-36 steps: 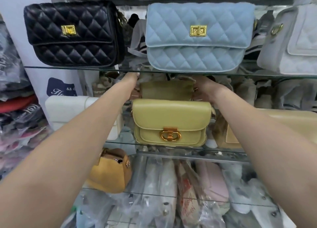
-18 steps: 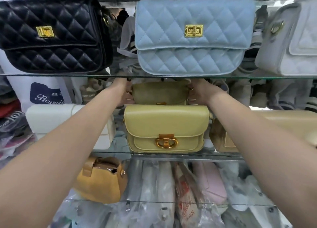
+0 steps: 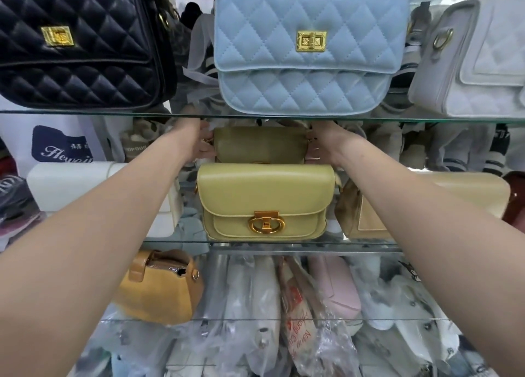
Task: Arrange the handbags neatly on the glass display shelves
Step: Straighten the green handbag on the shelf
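While both hands reach under the top glass shelf [image 3: 85,112], they clamp one olive handbag [image 3: 260,145] at the rear of the middle shelf [image 3: 312,245]: left hand [image 3: 200,146] pressed on its left end, right hand [image 3: 324,145] on its right end, fingers mostly hidden behind the bag. Long axis runs parallel to the shelf's front edge, front face toward the camera. A second, matching yellow-green handbag [image 3: 265,200] stands directly in front at the front edge, gold clasp forward, same axis.

Count on the middle shelf: 2 green, 1 white bag [image 3: 93,189] near the left edge, 1 beige bag [image 3: 369,214] toward the right. Top shelf: 3 quilted — black bag [image 3: 82,44], blue bag [image 3: 306,50], grey bag [image 3: 477,61]. Bottom shelf: 1 mustard bag [image 3: 162,288] plus plastic-wrapped stock, uncounted.

Versus 0.5 s ago: grip points unchanged, held bag in the same rear spot, camera slightly closer.
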